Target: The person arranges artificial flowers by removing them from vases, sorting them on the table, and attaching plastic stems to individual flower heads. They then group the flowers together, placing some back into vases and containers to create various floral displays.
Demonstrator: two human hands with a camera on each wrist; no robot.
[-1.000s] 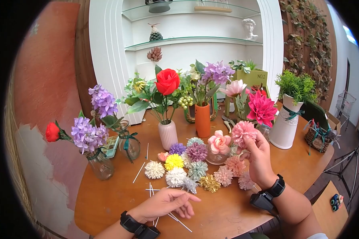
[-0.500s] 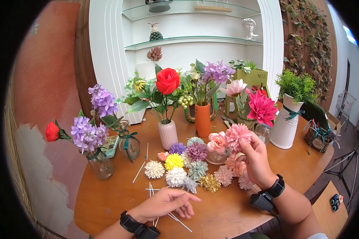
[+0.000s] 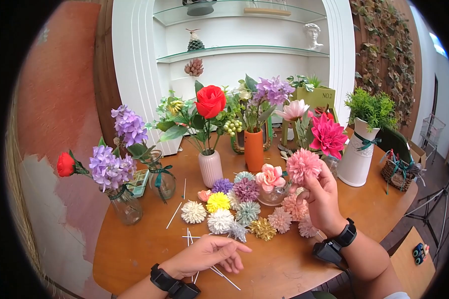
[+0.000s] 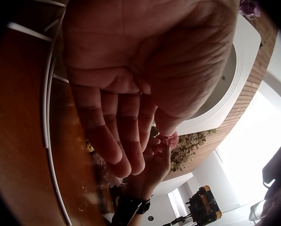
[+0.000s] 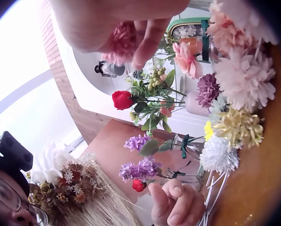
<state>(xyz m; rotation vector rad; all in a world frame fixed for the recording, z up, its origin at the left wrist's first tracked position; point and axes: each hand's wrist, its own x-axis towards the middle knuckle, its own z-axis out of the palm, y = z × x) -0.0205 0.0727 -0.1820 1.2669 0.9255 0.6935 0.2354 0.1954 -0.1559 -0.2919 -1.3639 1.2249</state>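
Observation:
My right hand [image 3: 324,197] pinches a pink pompom flower [image 3: 304,166] between thumb and fingers, raised over the right part of the table. In the right wrist view the flower [image 5: 119,44] partly shows behind the fingers. Just left of it, a peach rose [image 3: 270,178] sits at a clear glass bowl [image 3: 270,198]. Below the right hand lie a salmon flower head [image 3: 295,207] and pale pink ones [image 3: 279,220]. Low over the front of the table, my left hand [image 3: 209,255] has loosely bent fingers and holds nothing. White sticks [image 3: 227,279] lie beneath and beside it.
Several coloured flower heads, among them a yellow one [image 3: 218,202], cover the table's middle. Behind stand a ribbed pink vase [image 3: 210,169], an orange vase [image 3: 253,152] and a white pitcher [image 3: 356,159]. Glass vases [image 3: 127,209] hold purple flowers at left. A basket [image 3: 398,174] sits at right.
The pink flower in my right hand swung slightly left, then back right, and its face has turned. The peach rose beside it has shifted slightly left and tilted. My left hand stays still.

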